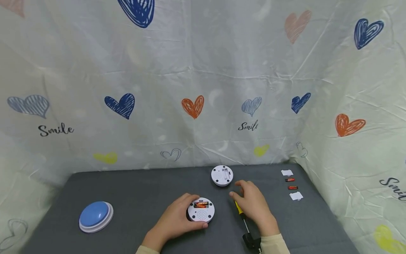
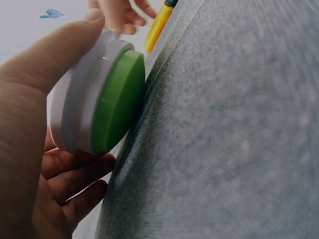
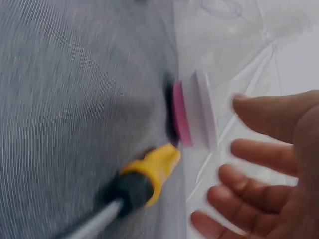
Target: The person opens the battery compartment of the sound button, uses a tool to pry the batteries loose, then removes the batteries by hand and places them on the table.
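Note:
My left hand (image 1: 177,216) grips a round white push-button light (image 1: 202,216) by its rim, thumb on one side and fingers on the other. Its back faces up, showing batteries (image 1: 201,205) in the compartment, while its green dome (image 2: 119,102) points down at the table. Nothing is held in my right hand (image 1: 253,203); its fingers are spread and loosely bent above a yellow-handled screwdriver (image 1: 239,208) lying on the table. Beyond that hand a second white push-button light (image 1: 222,175) lies face down with an open battery compartment, its pink dome (image 3: 181,114) underneath.
A blue-domed button light (image 1: 94,214) lies dome up at the left of the grey table (image 1: 142,190). On the right are two white battery covers (image 1: 287,173) and two batteries (image 1: 293,188). A heart-printed cloth (image 1: 219,63) hangs behind and along the side.

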Demonstrator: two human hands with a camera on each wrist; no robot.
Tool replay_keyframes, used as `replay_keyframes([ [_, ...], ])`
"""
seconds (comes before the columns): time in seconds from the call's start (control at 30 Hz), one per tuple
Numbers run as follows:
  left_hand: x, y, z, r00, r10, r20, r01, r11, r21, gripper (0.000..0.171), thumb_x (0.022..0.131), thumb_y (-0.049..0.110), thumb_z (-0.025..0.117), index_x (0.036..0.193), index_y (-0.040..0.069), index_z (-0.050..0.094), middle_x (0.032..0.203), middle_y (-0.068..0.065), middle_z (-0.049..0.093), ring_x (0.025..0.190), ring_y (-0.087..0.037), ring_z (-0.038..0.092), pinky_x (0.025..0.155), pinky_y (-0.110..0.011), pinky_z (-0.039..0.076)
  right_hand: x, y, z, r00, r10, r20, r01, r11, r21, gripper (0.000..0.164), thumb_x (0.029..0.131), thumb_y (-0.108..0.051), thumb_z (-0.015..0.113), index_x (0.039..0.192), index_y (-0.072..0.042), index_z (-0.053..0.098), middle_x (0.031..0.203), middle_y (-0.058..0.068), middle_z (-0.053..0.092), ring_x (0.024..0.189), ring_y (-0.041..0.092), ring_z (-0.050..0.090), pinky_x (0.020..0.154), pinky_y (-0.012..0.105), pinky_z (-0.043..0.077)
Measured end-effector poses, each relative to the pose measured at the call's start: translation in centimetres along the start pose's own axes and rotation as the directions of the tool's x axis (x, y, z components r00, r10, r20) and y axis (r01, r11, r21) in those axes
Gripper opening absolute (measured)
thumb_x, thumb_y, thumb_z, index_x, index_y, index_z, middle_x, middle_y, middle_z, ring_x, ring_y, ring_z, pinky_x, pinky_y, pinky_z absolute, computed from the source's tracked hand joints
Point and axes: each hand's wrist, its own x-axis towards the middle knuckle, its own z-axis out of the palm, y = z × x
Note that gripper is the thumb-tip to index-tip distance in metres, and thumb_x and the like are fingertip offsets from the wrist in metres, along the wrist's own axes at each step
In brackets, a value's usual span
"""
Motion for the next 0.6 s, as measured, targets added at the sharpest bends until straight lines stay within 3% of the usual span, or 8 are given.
replay_keyframes([
  [0.1,0.1,0.1,-0.1,1.000,0.006,0.001,-0.006,1.000,0.003,0.090,0.076,0.073,0.090,0.144,0.019,0.066,0.120,0.014,0.063,0.101,-0.005,0.060,0.090,-0.039,0.056,-0.1,-1.0,0.2,0.993,-0.084,-0.084,0.090,0.994,0.068,0.032,0.100,-0.026,0.083,0.126,-0.008,0.077,0.098,0.001,0.066,0.087,0.018,0.062,0.077,0.042,0.055],
  [0.2,0.2,0.2,-0.2,1.000,0.005,0.006,-0.005,1.000,0.002,0.091,0.076,0.074,0.089,0.144,0.019,0.066,0.121,0.013,0.064,0.101,-0.006,0.061,0.089,-0.040,0.056,-0.3,-2.1,0.8,0.976,-0.190,-0.108,0.204,0.970,0.133,0.028,0.101,-0.023,0.082,0.125,-0.011,0.077,0.098,-0.004,0.064,0.085,0.015,0.061,0.077,0.036,0.054],
  [0.4,0.2,0.2,-0.2,1.000,0.016,0.010,-0.016,1.000,-0.002,0.091,0.078,0.077,0.087,0.144,0.019,0.066,0.120,0.013,0.064,0.098,-0.005,0.061,0.087,-0.039,0.057,-0.9,-3.9,1.9,0.932,-0.362,-0.033,0.362,0.915,0.179,0.028,0.104,-0.028,0.078,0.129,-0.014,0.076,0.103,-0.005,0.066,0.090,0.010,0.061,0.080,0.033,0.056],
  [0.6,0.0,0.0,0.2,0.998,0.070,-0.006,-0.070,0.997,0.014,0.087,0.078,0.077,0.087,0.141,0.020,0.068,0.120,0.015,0.066,0.100,-0.005,0.062,0.087,-0.039,0.058,-1.4,-4.5,2.6,0.903,-0.428,0.034,0.416,0.891,0.182,0.030,0.105,-0.031,0.078,0.130,-0.015,0.080,0.113,0.001,0.070,0.104,0.013,0.063,0.086,0.035,0.057],
])
